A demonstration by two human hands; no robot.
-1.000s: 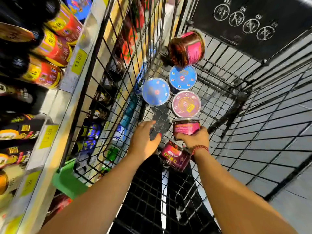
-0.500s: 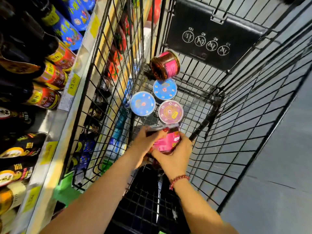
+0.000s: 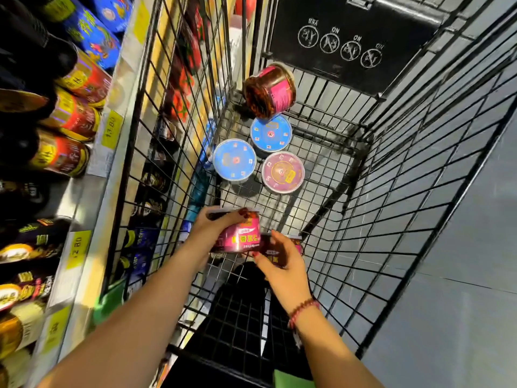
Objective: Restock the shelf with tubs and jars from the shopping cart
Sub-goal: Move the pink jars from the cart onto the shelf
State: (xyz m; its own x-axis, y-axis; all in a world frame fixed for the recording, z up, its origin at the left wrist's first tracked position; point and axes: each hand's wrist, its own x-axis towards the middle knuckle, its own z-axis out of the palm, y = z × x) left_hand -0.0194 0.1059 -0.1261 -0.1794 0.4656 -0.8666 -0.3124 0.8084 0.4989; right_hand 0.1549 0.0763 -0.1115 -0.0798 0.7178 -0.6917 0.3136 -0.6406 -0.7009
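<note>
The person's left hand (image 3: 215, 228) is closed around a pink-labelled jar (image 3: 240, 236), fingers wrapped over its lid end, holding it on its side above the floor of the shopping cart (image 3: 391, 205). The right hand (image 3: 282, 261) curls around a second, darker jar (image 3: 275, 253) just beside the first, the two jars touching or nearly so. With both jars gripped from one side only, either could probably slip or knock against the other as it is lifted out, and a drop onto the wire could crack glass. The cart's tall side wall stands between the hands and the shelf (image 3: 92, 191) on the left, so a jar might catch the wire on the way over. Deeper in the cart lie a tipped jar (image 3: 270, 91) of dark contents, two blue-lidded tubs (image 3: 235, 159) (image 3: 270, 133) and a pink-lidded tub (image 3: 283, 172), all upright except the jar.
</note>
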